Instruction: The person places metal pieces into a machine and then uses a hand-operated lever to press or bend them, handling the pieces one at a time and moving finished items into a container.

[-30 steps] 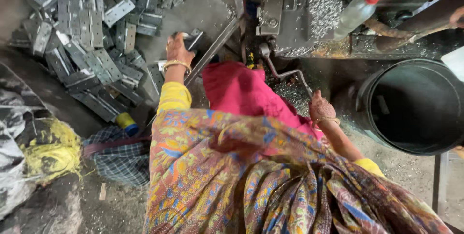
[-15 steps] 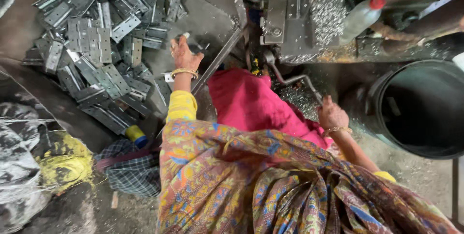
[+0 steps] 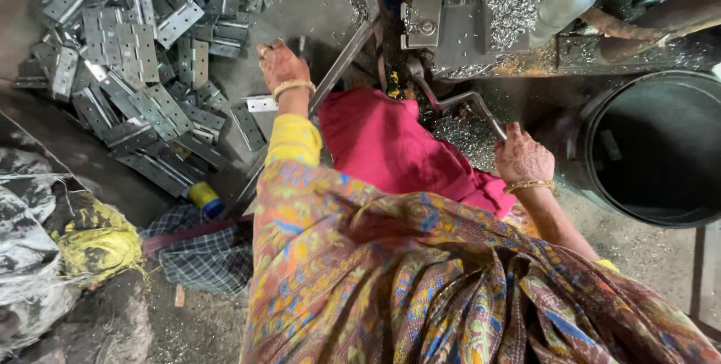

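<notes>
Gripping the bent metal crank handle (image 3: 458, 105), the right hand (image 3: 523, 158) is closing around its lower end to work the machine (image 3: 451, 11). Left hand (image 3: 282, 63) is resting near the pile of flat metal hinges (image 3: 128, 56), beside one loose hinge (image 3: 260, 103); whether it is holding anything cannot be told.

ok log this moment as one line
left hand: over tray by metal hinges, hold unclear | right hand: on crank handle | machine: shavings on top | black drum: at right
</notes>
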